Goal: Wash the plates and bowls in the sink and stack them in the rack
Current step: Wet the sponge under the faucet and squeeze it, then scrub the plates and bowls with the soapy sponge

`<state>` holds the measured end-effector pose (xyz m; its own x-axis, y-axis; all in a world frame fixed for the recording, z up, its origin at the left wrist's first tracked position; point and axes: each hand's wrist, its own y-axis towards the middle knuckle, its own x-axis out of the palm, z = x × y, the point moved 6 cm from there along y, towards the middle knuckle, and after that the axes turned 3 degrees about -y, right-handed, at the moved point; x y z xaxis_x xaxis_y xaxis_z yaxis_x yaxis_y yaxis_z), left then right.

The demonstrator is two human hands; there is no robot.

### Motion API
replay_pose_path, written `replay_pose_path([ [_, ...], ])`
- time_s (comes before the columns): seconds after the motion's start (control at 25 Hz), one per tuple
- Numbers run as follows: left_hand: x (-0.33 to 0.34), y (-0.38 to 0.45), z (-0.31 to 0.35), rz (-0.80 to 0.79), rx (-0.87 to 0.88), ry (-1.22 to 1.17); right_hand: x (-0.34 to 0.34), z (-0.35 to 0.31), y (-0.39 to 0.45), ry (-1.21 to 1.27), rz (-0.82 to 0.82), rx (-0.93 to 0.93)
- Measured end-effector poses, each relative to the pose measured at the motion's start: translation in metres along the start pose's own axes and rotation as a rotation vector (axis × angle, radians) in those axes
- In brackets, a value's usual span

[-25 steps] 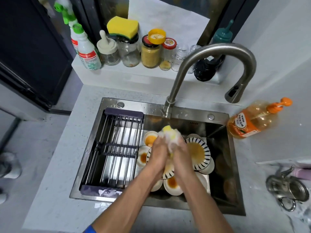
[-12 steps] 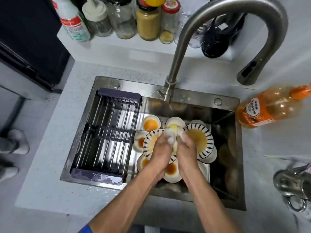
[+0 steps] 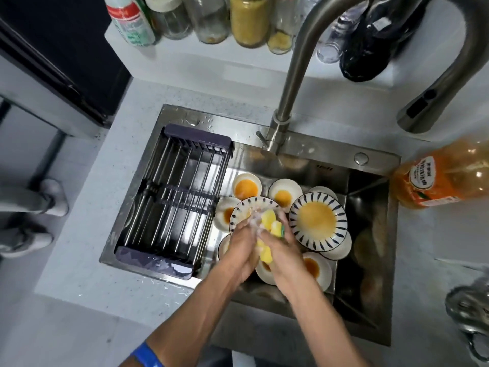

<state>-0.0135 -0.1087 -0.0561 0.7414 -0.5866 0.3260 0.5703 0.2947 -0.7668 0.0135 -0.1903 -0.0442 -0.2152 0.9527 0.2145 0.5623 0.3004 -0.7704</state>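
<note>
Both my hands squeeze a soapy yellow sponge (image 3: 268,223) between them above the sink (image 3: 370,308). My left hand (image 3: 242,250) and my right hand (image 3: 284,251) press together around it, foam on the fingers. Below lie several dirty dishes: a blue-striped plate (image 3: 318,217) with orange sauce to the right, a second striped plate (image 3: 244,210) partly under my hands, and small white bowls (image 3: 246,186) with sauce behind. The empty dark wire rack (image 3: 174,200) fills the sink's left half.
The steel faucet (image 3: 291,83) arches over the sink from the back. An orange detergent bottle (image 3: 444,178) lies on the right counter. Jars and bottles (image 3: 248,22) line the back ledge. A metal item (image 3: 471,313) sits at the right edge.
The view has tilted down and closer to the sink. My hands have lowered slightly with the sponge and keep squeezing it; more of the yellow sponge shows between them.
</note>
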Motion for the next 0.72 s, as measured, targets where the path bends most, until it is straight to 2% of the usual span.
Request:
replay_pose_path([
  [0.08, -0.02, 0.016, -0.015, 0.091, 0.003, 0.136, -0.014, 0.021, 0.01, 0.039, 0.067, 0.217],
  [0.16, -0.047, 0.034, -0.017, 0.296, 0.04, 0.28, -0.035, 0.034, 0.024, 0.012, 0.187, 0.276],
  [0.24, -0.072, 0.047, -0.019, 0.489, -0.008, 0.395, -0.055, 0.036, 0.041, -0.052, 0.281, 0.19],
  [0.28, -0.082, 0.054, -0.026, 0.524, -0.067, 0.475, -0.063, 0.037, 0.05, -0.064, 0.297, 0.134],
  [0.4, -0.096, 0.087, -0.056, 0.45, -0.182, 0.52, -0.07, 0.034, 0.072, -0.17, 0.265, -0.115],
  [0.48, -0.1, 0.104, -0.067, 0.458, -0.18, 0.45, -0.059, 0.031, 0.084, -0.49, 0.222, -0.312],
  [0.6, -0.107, 0.119, -0.073, 0.439, -0.095, 0.394, -0.027, 0.033, 0.114, -1.286, 0.15, -0.619],
  [0.64, -0.108, 0.122, -0.075, 0.406, -0.071, 0.365, -0.02, 0.04, 0.126, -1.483, 0.1, -0.643],
  [0.72, -0.109, 0.12, -0.072, 0.342, -0.031, 0.307, -0.019, 0.059, 0.132, -1.632, 0.041, -0.553],
])
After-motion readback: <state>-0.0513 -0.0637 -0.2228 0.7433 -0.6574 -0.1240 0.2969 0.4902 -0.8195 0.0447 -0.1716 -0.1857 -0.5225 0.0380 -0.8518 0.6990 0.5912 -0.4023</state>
